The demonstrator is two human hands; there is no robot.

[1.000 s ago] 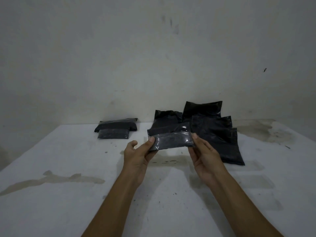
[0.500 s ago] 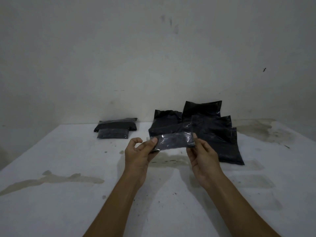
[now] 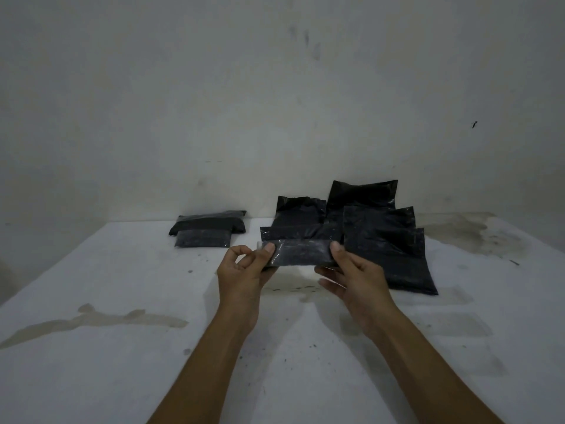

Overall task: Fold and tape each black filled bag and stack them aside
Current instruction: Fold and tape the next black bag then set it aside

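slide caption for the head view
Both hands, left hand and right hand, hold a folded black bag above the table.

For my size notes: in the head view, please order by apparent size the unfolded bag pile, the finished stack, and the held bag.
1. unfolded bag pile
2. finished stack
3. held bag; it looks close to the stack and is nearer, so unsure.

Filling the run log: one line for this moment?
left hand: pinches folded bag | right hand: pinches it | finished stack: far left | table
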